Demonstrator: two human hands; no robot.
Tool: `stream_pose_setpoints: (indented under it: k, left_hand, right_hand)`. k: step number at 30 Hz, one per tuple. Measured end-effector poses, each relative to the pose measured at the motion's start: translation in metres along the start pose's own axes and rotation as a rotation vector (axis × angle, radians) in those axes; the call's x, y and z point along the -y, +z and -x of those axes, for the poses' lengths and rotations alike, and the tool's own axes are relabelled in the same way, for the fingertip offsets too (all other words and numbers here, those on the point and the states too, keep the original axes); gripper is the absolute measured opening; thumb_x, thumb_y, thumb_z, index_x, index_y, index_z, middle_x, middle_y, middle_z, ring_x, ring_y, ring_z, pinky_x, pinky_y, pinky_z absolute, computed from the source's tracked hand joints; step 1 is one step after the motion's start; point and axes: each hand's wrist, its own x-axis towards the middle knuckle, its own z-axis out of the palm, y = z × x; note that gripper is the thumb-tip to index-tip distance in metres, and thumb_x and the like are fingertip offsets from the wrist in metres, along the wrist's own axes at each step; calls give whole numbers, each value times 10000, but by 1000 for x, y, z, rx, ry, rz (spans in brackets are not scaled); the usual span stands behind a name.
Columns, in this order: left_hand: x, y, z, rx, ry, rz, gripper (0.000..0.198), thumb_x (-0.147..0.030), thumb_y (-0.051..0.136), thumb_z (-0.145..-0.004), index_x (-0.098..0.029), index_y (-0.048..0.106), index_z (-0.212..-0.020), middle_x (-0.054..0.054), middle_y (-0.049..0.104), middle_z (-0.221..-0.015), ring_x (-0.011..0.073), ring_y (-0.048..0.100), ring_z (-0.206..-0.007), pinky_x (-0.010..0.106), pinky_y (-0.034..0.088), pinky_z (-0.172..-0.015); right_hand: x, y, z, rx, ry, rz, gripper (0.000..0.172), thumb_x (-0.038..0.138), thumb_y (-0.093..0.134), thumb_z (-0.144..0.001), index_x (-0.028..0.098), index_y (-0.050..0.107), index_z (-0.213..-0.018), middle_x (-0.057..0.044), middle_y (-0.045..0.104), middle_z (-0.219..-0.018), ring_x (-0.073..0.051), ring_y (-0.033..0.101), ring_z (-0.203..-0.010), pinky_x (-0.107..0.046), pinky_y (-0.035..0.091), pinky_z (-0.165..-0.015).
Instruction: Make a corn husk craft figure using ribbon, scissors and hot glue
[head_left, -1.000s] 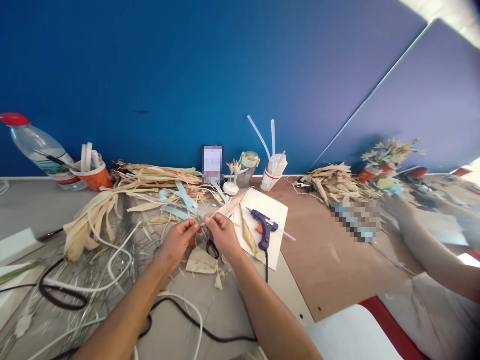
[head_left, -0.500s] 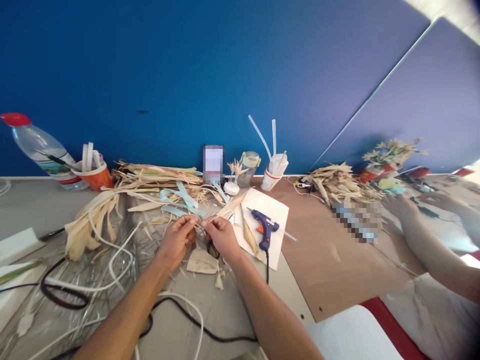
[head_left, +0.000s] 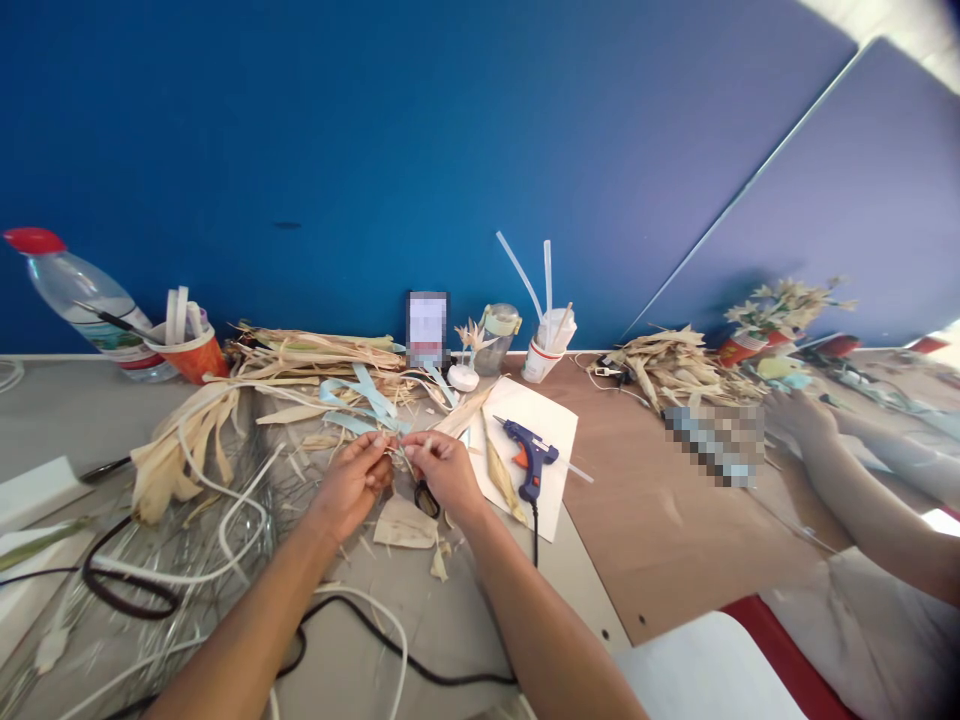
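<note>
My left hand [head_left: 354, 487] and my right hand [head_left: 447, 480] meet fingertip to fingertip above the littered desk. Each pinches part of a thin, pale strip [head_left: 396, 448] that looks like corn husk; most of it is hidden by the fingers. Just beyond them lie light blue ribbons [head_left: 366, 392] and a pile of dried corn husks [head_left: 322, 350]. A broad husk piece [head_left: 405, 523] rests below, between my wrists. Right of my right hand, a blue glue gun [head_left: 534, 455] lies on white paper [head_left: 551, 405] beside a long husk leaf [head_left: 498, 465].
White cables [head_left: 247, 495] and a black cord [head_left: 405, 660] cross the desk. At the back stand a bottle [head_left: 97, 310], an orange cup [head_left: 196, 355], a phone [head_left: 427, 330], a jar [head_left: 498, 340] and a cup of glue sticks [head_left: 541, 360]. Another person's arm [head_left: 847, 475] reaches in at right.
My fingertips have shifted slightly at the strip, and the right fingers have turned a little. Both hands stay in nearly the same place. The other person's far arm has moved a little.
</note>
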Motion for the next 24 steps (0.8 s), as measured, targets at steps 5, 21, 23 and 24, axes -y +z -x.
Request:
stream_pose_setpoints:
  k: [5,21,23,24]
  left_hand:
    - [-2,-2,-1,0,-4,77,185,-201,725,-714,-130,555,-702,-24,585,-697,-10,294,-381,129,308,-380]
    - [-2,-5,-2,-21,-27,116,219,-197,745,-690,-135,536,-669,-82,456,-545,7,300,-401,115,331,-406]
    - [-1,-6,-2,-17,-33,117,225,-205,754,-674,-139,539,-673,-85,444,-540,10,300,-403,119,337,-414]
    - [-1,-7,-3,-13,-38,117,226,-207,758,-666,-139,543,-677,-82,454,-547,10,305,-406,120,342,-419]
  right_hand:
    - [5,-1,2,75,-6,5,166,290,581,-723,170,662,-803,54,482,-509,-79,404,-455,-203,330,-451]
    - [2,-1,10,154,-634,483,258,153,469,-860,215,656,-1026,-73,617,-876,-171,587,-828,-301,476,-764]
    - [1,-2,10,195,-683,520,309,149,449,-867,226,641,-1097,-82,612,-913,-172,588,-849,-301,477,-769]
    - [1,-2,10,218,-702,549,332,148,441,-869,232,631,-1128,-82,605,-924,-170,585,-845,-299,476,-764]
